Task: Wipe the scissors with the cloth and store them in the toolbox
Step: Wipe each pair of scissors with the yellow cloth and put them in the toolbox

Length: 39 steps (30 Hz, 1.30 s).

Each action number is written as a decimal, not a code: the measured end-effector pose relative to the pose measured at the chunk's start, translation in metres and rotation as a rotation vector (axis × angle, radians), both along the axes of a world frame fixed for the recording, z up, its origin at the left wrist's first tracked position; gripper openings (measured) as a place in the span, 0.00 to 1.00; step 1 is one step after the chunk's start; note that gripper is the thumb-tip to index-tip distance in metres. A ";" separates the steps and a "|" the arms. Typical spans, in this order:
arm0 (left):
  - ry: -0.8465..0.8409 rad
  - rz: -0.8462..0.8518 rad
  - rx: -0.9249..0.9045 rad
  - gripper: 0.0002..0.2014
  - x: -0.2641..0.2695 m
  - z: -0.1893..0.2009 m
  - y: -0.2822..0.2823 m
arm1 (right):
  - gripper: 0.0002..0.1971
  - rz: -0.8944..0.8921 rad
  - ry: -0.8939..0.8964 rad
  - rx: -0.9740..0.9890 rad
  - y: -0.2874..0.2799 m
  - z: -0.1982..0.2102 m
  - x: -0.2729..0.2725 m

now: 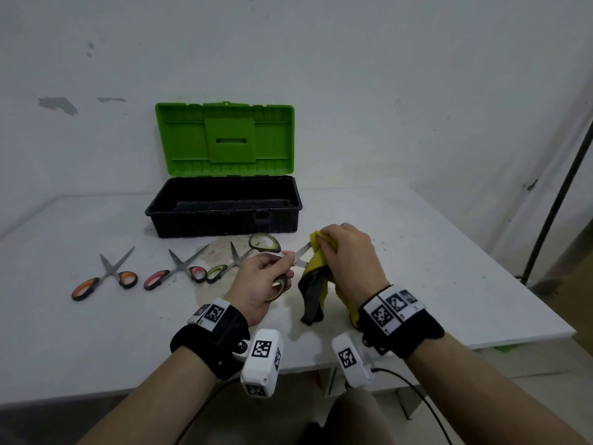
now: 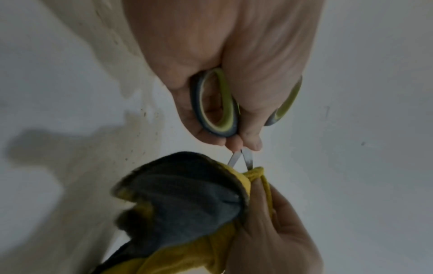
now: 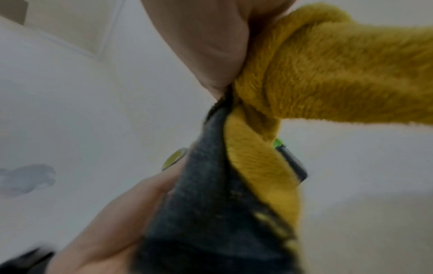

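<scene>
Now scissors [image 1: 282,261] blades enter the cloth [image 1: 316,271] grip.

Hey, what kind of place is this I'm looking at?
Probably a plain workroom or test space: a bare white table against a scuffed white wall, with an open toolbox and scissors on the table.

The cloth [image 2: 187,207] hides the blade tips of the green-handled scissors [image 2: 216,103]; the right wrist view is blurred.
</scene>
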<state>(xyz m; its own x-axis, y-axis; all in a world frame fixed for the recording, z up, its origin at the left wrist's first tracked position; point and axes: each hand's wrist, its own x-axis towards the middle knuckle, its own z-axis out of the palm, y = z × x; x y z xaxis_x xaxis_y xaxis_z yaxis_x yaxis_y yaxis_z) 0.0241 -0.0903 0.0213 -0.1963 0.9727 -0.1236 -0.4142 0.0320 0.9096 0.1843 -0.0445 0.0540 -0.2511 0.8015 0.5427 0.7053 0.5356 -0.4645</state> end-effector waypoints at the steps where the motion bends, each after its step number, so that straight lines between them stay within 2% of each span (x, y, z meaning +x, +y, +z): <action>1: -0.002 0.004 -0.004 0.03 -0.001 0.000 0.000 | 0.08 -0.036 0.023 -0.009 0.006 0.003 0.004; 3: -0.012 0.017 -0.013 0.03 -0.002 -0.001 0.001 | 0.08 -0.067 0.070 0.004 0.011 0.008 0.011; 5: -0.030 0.037 -0.019 0.04 -0.004 -0.002 0.002 | 0.07 -0.014 0.081 0.033 0.005 0.010 0.014; 9: -0.034 0.051 -0.012 0.06 -0.001 -0.004 0.005 | 0.07 0.147 -0.044 0.006 -0.022 -0.003 -0.002; 11: -0.032 0.035 0.002 0.09 0.002 -0.003 0.005 | 0.08 0.162 -0.070 0.000 -0.025 -0.011 -0.008; 14: -0.009 0.012 0.003 0.11 0.003 -0.003 0.004 | 0.08 0.130 -0.080 -0.013 -0.019 -0.013 -0.009; 18: -0.005 0.004 -0.007 0.05 -0.002 -0.002 0.004 | 0.08 0.022 -0.027 -0.015 -0.002 -0.004 -0.004; 21: -0.008 0.004 -0.004 0.05 -0.004 0.001 0.004 | 0.08 -0.084 0.055 -0.046 0.011 0.004 0.004; 23: -0.006 0.024 -0.007 0.05 -0.005 0.002 0.005 | 0.08 -0.094 0.080 -0.016 0.009 0.005 0.008; 28: -0.008 0.045 -0.006 0.05 -0.003 0.000 0.008 | 0.06 0.117 0.011 0.017 -0.022 0.001 -0.005; 30: -0.007 0.020 0.004 0.05 0.000 -0.001 0.007 | 0.07 0.131 -0.024 0.028 -0.024 -0.004 -0.012; 34: 0.036 0.003 0.014 0.06 0.002 -0.002 0.005 | 0.07 0.073 -0.027 0.006 -0.016 -0.006 -0.015; 39: 0.055 0.001 0.007 0.06 -0.002 -0.003 0.002 | 0.09 -0.109 0.058 -0.047 0.007 0.010 0.002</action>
<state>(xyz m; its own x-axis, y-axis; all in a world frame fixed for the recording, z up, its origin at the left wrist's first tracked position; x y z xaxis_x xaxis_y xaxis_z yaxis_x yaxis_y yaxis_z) 0.0220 -0.0887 0.0178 -0.2041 0.9733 -0.1053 -0.3635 0.0246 0.9313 0.1863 -0.0371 0.0638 -0.1304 0.8470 0.5153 0.7294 0.4340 -0.5288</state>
